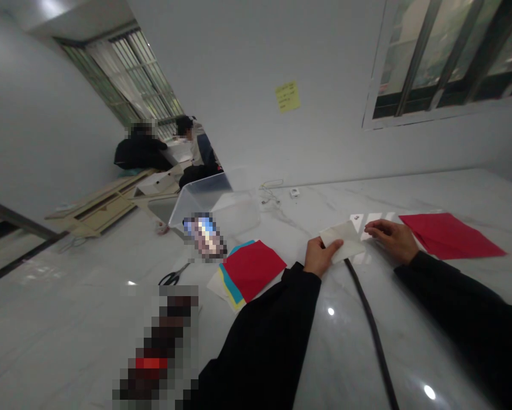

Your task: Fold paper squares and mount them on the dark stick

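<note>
My left hand [320,256] is closed on a cream-coloured sheet [345,236], thumb on top, just above the table [324,353]. My right hand [391,239] is beside the sheet's right edge, its thumb and fingertips drawn together; whatever they might pinch is too small to make out. A dark cord [369,319] runs from below the sheet to the bottom edge of the view. Right of my right hand lies a folded red sheet [452,234]. To the left of my left hand is a stack of coloured sheets with a red sheet [256,269] uppermost.
Black-handled scissors [170,278] lie left of the stack. A clear plastic bin [238,210] stands behind a blurred-out object [207,236]. A white plug [294,193] and cable sit by the wall, below a yellow note [287,97]. Two people sit in the background.
</note>
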Available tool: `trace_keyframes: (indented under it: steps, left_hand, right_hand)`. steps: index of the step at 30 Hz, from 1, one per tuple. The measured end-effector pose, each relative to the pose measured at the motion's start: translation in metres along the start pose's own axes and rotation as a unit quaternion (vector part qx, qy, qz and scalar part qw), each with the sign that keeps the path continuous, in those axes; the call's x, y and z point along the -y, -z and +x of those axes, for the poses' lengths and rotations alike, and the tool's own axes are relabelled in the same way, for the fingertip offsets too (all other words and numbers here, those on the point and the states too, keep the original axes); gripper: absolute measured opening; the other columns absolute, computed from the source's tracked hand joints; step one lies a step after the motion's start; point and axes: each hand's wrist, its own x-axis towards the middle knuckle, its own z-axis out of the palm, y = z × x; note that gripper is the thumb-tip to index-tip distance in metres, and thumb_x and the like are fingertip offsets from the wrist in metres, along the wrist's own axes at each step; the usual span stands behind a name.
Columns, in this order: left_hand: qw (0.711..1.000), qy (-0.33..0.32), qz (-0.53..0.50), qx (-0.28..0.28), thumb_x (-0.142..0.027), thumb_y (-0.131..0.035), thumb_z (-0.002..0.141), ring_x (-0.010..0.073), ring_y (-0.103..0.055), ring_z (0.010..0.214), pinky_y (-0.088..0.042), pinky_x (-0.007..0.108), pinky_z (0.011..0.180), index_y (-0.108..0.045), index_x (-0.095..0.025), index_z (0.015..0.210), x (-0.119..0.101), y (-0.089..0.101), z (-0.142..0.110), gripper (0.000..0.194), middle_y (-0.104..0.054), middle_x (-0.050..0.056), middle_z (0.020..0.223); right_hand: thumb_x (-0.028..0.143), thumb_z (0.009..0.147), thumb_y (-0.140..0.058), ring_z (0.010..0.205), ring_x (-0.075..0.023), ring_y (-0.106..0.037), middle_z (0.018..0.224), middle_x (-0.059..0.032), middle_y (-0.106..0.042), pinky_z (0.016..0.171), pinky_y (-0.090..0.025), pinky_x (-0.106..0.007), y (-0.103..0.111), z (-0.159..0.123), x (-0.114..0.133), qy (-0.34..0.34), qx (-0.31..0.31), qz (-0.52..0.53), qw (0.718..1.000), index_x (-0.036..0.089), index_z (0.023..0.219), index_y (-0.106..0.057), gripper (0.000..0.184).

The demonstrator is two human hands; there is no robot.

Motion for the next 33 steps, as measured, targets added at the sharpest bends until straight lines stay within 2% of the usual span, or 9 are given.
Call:
trace_keyframes:
  steps: [6, 10, 13, 17, 20, 25, 28, 33]
  left_hand:
    - [1.000, 0.000, 0.008, -0.016, -0.039, -0.080, 0.066, 0.0259, -0.069, 0.085, -0.053, 0.036, 0.076, -0.074, -0.010, 0.095, -0.002, -0.002, -0.002, 0.042, -0.074, 0.017, 0.102]
    - [0.999, -0.001, 0.027, -0.025, -0.040, -0.080, 0.067, 0.0250, -0.069, 0.082, -0.053, 0.034, 0.073, -0.074, -0.010, 0.094, -0.003, -0.001, -0.002, 0.041, -0.074, 0.015, 0.098]
    - [0.999, -0.001, 0.031, -0.030, -0.040, -0.080, 0.067, 0.0243, -0.068, 0.082, -0.053, 0.033, 0.072, -0.074, -0.010, 0.094, -0.003, 0.000, -0.001, 0.041, -0.075, 0.014, 0.097]
    - [1.000, -0.002, 0.007, -0.030, -0.038, -0.080, 0.066, 0.0241, -0.069, 0.083, -0.053, 0.034, 0.076, -0.074, -0.011, 0.098, -0.003, 0.000, 0.002, 0.042, -0.074, 0.013, 0.100]
    - [1.000, -0.007, 0.003, -0.030, -0.038, -0.080, 0.066, 0.0246, -0.069, 0.084, -0.053, 0.035, 0.078, -0.074, -0.011, 0.099, -0.005, -0.001, 0.002, 0.043, -0.074, 0.013, 0.102]
    - [1.000, -0.012, -0.003, -0.025, -0.038, -0.079, 0.067, 0.0246, -0.069, 0.085, -0.053, 0.034, 0.078, -0.074, -0.011, 0.101, -0.010, -0.002, 0.000, 0.044, -0.074, 0.013, 0.103]
    - [1.000, -0.015, 0.003, -0.019, -0.038, -0.079, 0.068, 0.0243, -0.069, 0.083, -0.052, 0.034, 0.076, -0.074, -0.010, 0.101, -0.012, -0.003, -0.002, 0.043, -0.075, 0.013, 0.100]
    - [1.000, -0.022, 0.012, -0.009, -0.040, -0.078, 0.069, 0.0233, -0.069, 0.080, -0.052, 0.032, 0.074, -0.074, -0.009, 0.100, -0.012, -0.004, -0.003, 0.044, -0.075, 0.013, 0.097]
  right_hand:
    - [0.053, 0.082, -0.060, 0.077, -0.0233, -0.067, 0.084, -0.0058, -0.073, 0.070, -0.050, -0.033, 0.000, 0.001, -0.001, 0.034, 0.004, -0.021, 0.999, 0.021, 0.084, -0.070, 0.034]
    - [0.055, 0.083, -0.059, 0.080, -0.0236, -0.066, 0.084, -0.0057, -0.071, 0.075, -0.050, -0.034, -0.001, 0.001, 0.003, 0.037, 0.007, 0.005, 0.999, 0.021, 0.083, -0.067, 0.035]
    - [0.054, 0.082, -0.063, 0.087, -0.0242, -0.065, 0.088, -0.0058, -0.069, 0.080, -0.051, -0.036, -0.002, -0.001, 0.017, 0.050, 0.000, 0.063, 0.997, 0.020, 0.085, -0.067, 0.034]
    - [0.049, 0.083, -0.066, 0.103, -0.0247, -0.061, 0.107, -0.0076, -0.063, 0.077, -0.053, -0.033, -0.008, -0.007, 0.042, 0.113, 0.010, 0.128, 0.985, 0.022, 0.085, -0.067, 0.028]
    - [0.045, 0.086, -0.064, 0.106, -0.0250, -0.059, 0.109, -0.0078, -0.061, 0.082, -0.053, -0.036, -0.014, -0.012, 0.053, 0.164, 0.007, 0.087, 0.983, 0.024, 0.085, -0.069, 0.022]
    - [0.043, 0.087, -0.063, 0.107, -0.0268, -0.058, 0.109, -0.0077, -0.062, 0.088, -0.051, -0.043, -0.024, -0.018, 0.051, 0.209, 0.003, 0.029, 0.977, 0.026, 0.087, -0.071, 0.019]
    - [0.041, 0.089, -0.062, 0.110, -0.0272, -0.057, 0.111, -0.0069, -0.061, 0.098, -0.046, -0.046, -0.027, -0.021, 0.051, 0.225, 0.008, -0.001, 0.974, 0.027, 0.087, -0.072, 0.017]
    - [0.040, 0.089, -0.061, 0.109, -0.0277, -0.056, 0.112, -0.0067, -0.060, 0.096, -0.046, -0.045, -0.031, -0.024, 0.051, 0.222, 0.019, -0.024, 0.975, 0.029, 0.090, -0.072, 0.016]
